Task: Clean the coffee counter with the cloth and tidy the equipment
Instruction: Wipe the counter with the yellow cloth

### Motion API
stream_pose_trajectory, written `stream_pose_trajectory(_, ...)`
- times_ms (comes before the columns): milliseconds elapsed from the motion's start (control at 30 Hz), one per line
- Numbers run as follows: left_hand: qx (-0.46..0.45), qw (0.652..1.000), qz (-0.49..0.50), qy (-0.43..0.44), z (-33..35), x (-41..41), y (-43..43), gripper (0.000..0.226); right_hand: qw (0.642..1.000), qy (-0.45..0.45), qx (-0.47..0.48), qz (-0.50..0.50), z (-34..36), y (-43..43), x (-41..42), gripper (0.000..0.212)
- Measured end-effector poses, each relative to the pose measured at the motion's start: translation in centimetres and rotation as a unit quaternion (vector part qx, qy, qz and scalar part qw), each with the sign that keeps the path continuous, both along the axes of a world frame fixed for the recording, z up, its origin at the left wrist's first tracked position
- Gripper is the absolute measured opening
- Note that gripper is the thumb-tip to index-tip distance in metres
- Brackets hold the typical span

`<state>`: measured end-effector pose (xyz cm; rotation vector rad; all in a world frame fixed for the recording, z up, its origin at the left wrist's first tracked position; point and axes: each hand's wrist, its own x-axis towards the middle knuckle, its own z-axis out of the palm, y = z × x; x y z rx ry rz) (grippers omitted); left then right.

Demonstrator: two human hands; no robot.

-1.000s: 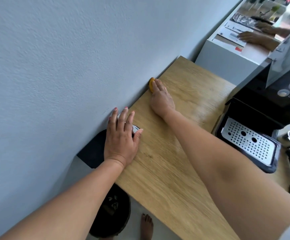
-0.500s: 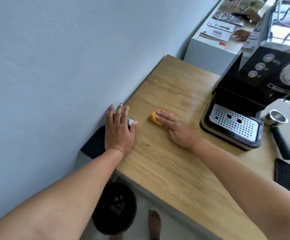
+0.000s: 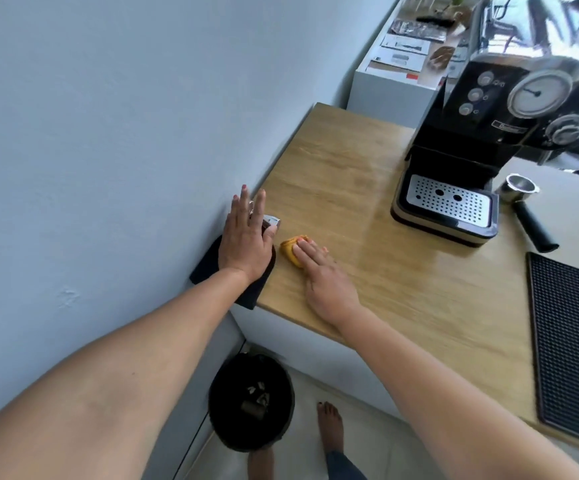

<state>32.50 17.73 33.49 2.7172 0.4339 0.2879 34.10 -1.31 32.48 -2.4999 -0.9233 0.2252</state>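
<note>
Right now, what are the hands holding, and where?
Nothing is gripped. The right hand presses flat on the yellow cloth; the left hand lies flat over a dark pad.

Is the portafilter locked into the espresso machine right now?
No, the portafilter lies on the counter beside the espresso machine.

A: We see only a yellow edge of the cloth (image 3: 288, 250); the fingers of the right hand (image 3: 329, 280) cover the rest.

B: Under the left hand (image 3: 245, 242) we make out a silvery corner (image 3: 273, 221), but we cannot tell what it belongs to.

A: The black mat (image 3: 572, 344) and the coffee machine (image 3: 454, 140) run off the right edge.

B: Its label (image 3: 509, 128) is too small for us to read, and what lies in the bin (image 3: 250, 400) is too dark to tell.
</note>
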Motion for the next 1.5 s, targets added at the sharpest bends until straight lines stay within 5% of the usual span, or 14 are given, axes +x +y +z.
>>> stream_pose_trajectory(300, -0.05, 0.996, 0.023, -0.065, -2.3, -5.7, -2.0, 0.066, 0.989, 0.031, 0.036, 0.14, 0.3, -4.9, -6.4, 0.062)
stream_pose_trajectory(367, -0.056, 0.994, 0.017, -0.095, -2.3, -5.8, -2.1, 0.059, 0.991, 0.078, 0.096, 0.041, 1.1, -7.5, -7.1, 0.061)
stream_pose_trajectory(467, -0.063, 0.991, -0.007, -0.115, -2.3, -5.8, -2.3, 0.049, 0.96, 0.016, 0.195, -0.203, 1.5, -12.3, -5.8, 0.056)
stream_pose_trajectory(567, -0.052, 0.992, -0.031, -0.108, -2.5, -5.7, -2.7, 0.043, 0.901, 0.005, 0.143, -0.41, 1.8, -16.8, -3.4, 0.048)
stream_pose_trajectory(633, -0.042, 0.993, -0.038, -0.101, -2.9, -5.5, -2.7, 0.041, 0.883, 0.022, 0.088, -0.461, 1.3, -18.4, -2.7, 0.049)
stream_pose_trajectory(1033, -0.137, 0.987, -0.024, -0.08, -1.9, -5.5, -1.9, 0.045, 0.949, 0.038, 0.009, -0.314, 0.7, -2.0, -7.7, 0.068)
stream_pose_trajectory(1267, -0.217, 0.974, -0.052, 0.027, -0.2, -6.2, -0.2, 0.048, 0.988, 0.034, 0.007, -0.152, 1.2, 3.9, -13.2, 0.067)
stream_pose_trajectory(1500, -0.237, 0.966, 0.046, -0.094, 0.2, -10.3, -0.3, 0.038, 0.997, 0.043, 0.002, -0.06, 0.4, 2.6, -14.5, 0.069)
